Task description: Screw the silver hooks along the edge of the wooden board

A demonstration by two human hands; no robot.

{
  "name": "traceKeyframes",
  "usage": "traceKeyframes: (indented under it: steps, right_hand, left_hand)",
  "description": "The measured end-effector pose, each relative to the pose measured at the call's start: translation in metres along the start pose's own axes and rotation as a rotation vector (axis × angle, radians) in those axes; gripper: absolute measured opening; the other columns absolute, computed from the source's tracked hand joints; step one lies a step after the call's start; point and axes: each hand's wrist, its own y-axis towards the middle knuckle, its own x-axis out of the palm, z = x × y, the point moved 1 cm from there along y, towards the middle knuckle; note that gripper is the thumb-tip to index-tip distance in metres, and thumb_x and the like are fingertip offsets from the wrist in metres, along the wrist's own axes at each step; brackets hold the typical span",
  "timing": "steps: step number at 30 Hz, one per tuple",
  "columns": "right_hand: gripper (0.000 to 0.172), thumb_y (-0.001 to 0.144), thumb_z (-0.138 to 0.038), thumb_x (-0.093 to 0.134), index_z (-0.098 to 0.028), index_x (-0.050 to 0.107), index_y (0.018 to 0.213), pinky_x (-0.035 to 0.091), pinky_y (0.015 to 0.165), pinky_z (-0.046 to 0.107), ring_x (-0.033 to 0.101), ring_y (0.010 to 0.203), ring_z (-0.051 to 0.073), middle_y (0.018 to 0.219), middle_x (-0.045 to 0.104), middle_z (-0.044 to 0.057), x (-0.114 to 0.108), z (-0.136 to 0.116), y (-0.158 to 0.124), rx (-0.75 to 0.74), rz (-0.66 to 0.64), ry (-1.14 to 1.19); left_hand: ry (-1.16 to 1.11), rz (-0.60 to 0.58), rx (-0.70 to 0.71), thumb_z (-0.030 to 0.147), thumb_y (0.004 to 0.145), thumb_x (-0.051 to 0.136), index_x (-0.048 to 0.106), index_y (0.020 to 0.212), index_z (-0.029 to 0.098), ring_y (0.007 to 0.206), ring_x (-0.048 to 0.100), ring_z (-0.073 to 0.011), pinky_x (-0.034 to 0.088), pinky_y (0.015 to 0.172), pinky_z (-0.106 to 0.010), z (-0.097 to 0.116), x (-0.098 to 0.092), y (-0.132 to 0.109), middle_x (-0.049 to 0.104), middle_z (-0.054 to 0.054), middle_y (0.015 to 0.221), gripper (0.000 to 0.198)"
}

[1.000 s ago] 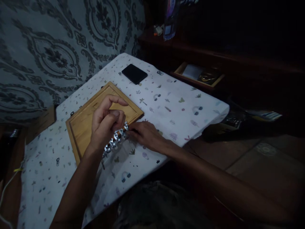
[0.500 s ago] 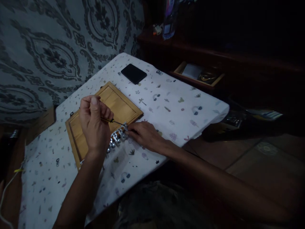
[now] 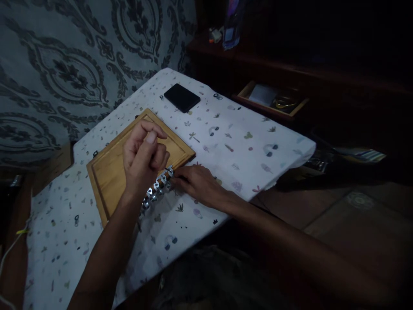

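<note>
A framed wooden panel (image 3: 111, 178) lies flat on the table. Along its near edge runs a row of shiny metal clips (image 3: 156, 187). Over the panel, my left hand (image 3: 142, 153) is closed, thumb towards the curled fingers. The screwdriver it was gripping half a second ago is almost wholly behind it now; only a bit of what seems its dark shaft shows by the end clip. My right hand (image 3: 200, 183) rests at the panel's near right corner, fingertips pinched at the end metal clip. Its fingers partly cover that clip.
A patterned white cloth (image 3: 248, 155) covers the table, with a black phone (image 3: 182, 98) towards the far corner. Beyond stands a dark cabinet with an open drawer (image 3: 271, 101) and a bottle (image 3: 231, 32) on top. A patterned wall (image 3: 64, 64) borders the left side.
My left hand has moved right and closer to the clips, and the screwdriver's yellow-and-black handle is no longer visible. My right hand stays at the end clip. The view has shifted slightly.
</note>
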Motion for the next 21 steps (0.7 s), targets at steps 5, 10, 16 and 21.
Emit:
traceKeyframes:
  steps: [5, 10, 16, 21]
  right_hand:
    - [0.022, 0.097, -0.027, 0.056, -0.018, 0.071, 0.085, 0.035, 0.069, 0.027, 0.061, 0.076, 0.016, 0.082, 0.073, 0.004, 0.0, 0.0, 0.0, 0.009, 0.009, -0.02]
    - [0.019, 0.096, -0.028, 0.058, -0.019, 0.074, 0.091, 0.036, 0.069, 0.026, 0.062, 0.076, 0.016, 0.084, 0.074, 0.004, 0.0, 0.0, 0.001, 0.009, 0.017, -0.014]
    - [0.016, 0.095, -0.027, 0.061, -0.018, 0.073, 0.091, 0.033, 0.067, 0.026, 0.057, 0.071, 0.013, 0.076, 0.069, 0.001, 0.0, 0.0, 0.0, 0.013, 0.016, 0.003]
    - [0.02, 0.098, -0.029, 0.055, -0.018, 0.071, 0.093, 0.034, 0.072, 0.027, 0.06, 0.08, 0.016, 0.087, 0.072, 0.004, 0.001, 0.002, -0.001, -0.003, 0.01, -0.007]
  left_hand:
    - [0.063, 0.075, 0.05, 0.039, 0.086, 0.072, 0.06, 0.078, 0.019, 0.038, 0.022, -0.0054, 0.024, 0.038, -0.018, -0.002, -0.003, -0.002, 0.029, 0.01, 0.045, 0.024]
    - [0.138, 0.261, 0.13, 0.038, 0.091, 0.067, 0.058, 0.087, 0.022, 0.049, 0.038, -0.0085, 0.036, 0.047, -0.02, -0.002, 0.001, -0.007, 0.043, 0.006, 0.055, 0.019]
    - [0.057, 0.273, 0.136, 0.039, 0.091, 0.067, 0.056, 0.08, 0.02, 0.041, 0.018, -0.0058, 0.015, 0.039, -0.02, -0.004, 0.01, -0.009, 0.03, 0.01, 0.047, 0.025]
    - [0.062, 0.22, 0.107, 0.042, 0.087, 0.071, 0.057, 0.078, 0.02, 0.04, 0.02, -0.0056, 0.017, 0.039, -0.02, -0.006, 0.01, -0.005, 0.029, 0.01, 0.047, 0.027]
